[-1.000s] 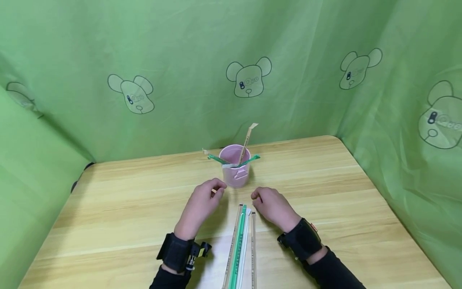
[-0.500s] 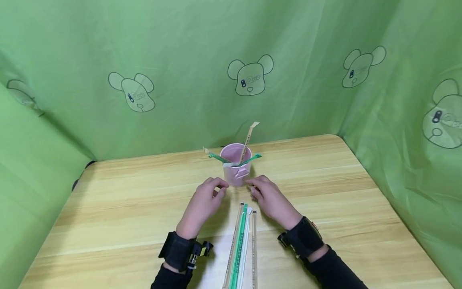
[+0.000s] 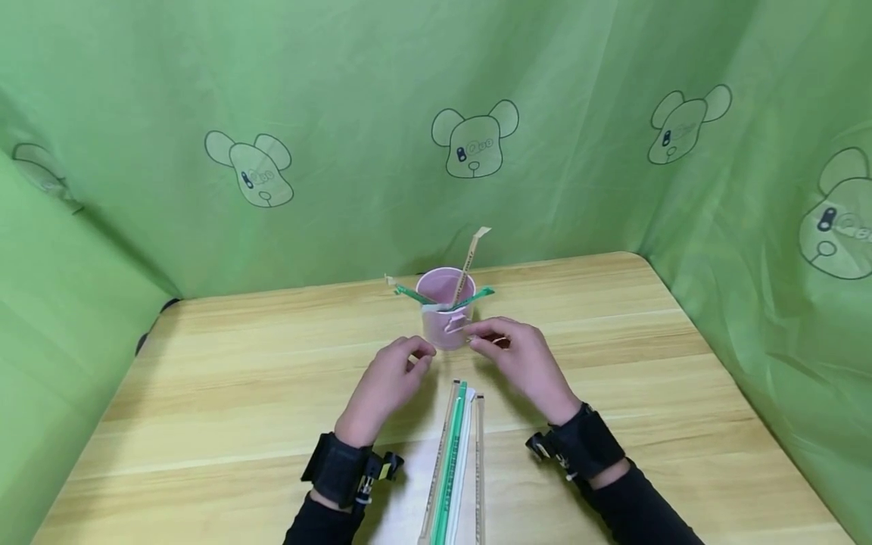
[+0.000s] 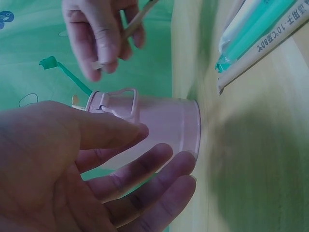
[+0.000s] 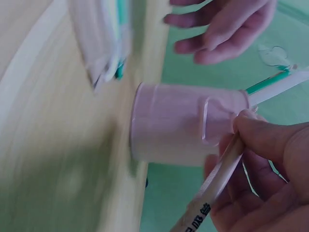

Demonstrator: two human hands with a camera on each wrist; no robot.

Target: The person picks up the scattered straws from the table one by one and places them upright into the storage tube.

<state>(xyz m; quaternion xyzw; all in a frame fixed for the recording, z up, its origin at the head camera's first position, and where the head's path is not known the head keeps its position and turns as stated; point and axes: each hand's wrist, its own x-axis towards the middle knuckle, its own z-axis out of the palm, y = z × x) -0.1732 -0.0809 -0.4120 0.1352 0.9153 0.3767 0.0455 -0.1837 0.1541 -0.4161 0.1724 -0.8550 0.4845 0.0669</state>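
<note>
My right hand [image 3: 521, 359] pinches one end of a brown paper-wrapped straw [image 5: 215, 188] between thumb and forefinger, just beside the front handle of a pink pail [image 3: 436, 331]. In the right wrist view the straw slants away from the fingertips, its dark print showing. My left hand [image 3: 390, 382] hovers near the pail's lower left side, fingers loosely bent with nothing in them. Several wrapped straws lean out of the pail, among them a brown straw [image 3: 466, 265] standing tall and a green straw [image 3: 477, 298] tilted right.
Between my forearms lies a loose row of wrapped straws on the wooden table [image 3: 238, 409]: a green straw [image 3: 450, 469], a white one and brown ones. A green curtain [image 3: 354, 151] with bear-head prints encloses the back and sides.
My right hand has moved up and forward to the pail's right front, its fingers less curled than before. The left hand has barely moved. The straws on the table lie as before.
</note>
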